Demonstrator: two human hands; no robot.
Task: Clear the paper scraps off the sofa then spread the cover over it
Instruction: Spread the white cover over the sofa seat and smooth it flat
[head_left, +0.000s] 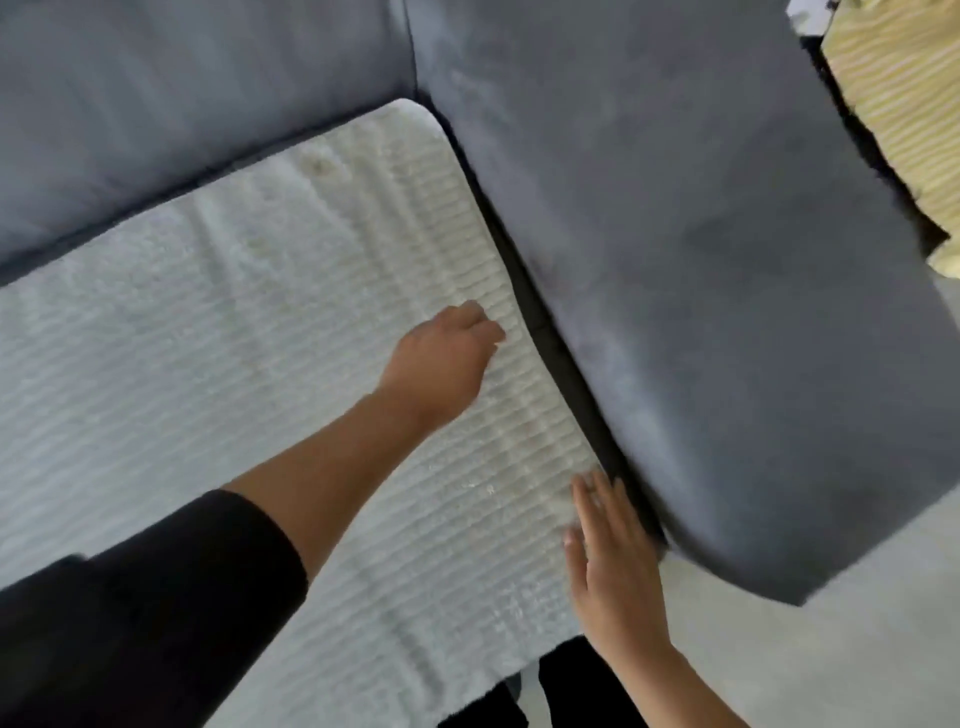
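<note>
White ribbed cover (260, 338) seen spread flat over seat of grey sofa (156, 104), edge run along armrest (701, 260). Left hand (441, 358) set on cover, fingers curled down; grip not discernible. Right hand (608, 561) laid flat, fingers straight, on cover edge beside armrest.

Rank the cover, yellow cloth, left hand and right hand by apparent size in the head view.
1. cover
2. yellow cloth, though cut off by the frame
3. left hand and right hand: look alike, unranked

Pale grey floor (831, 649), yellow striped fabric (904, 104)
</note>
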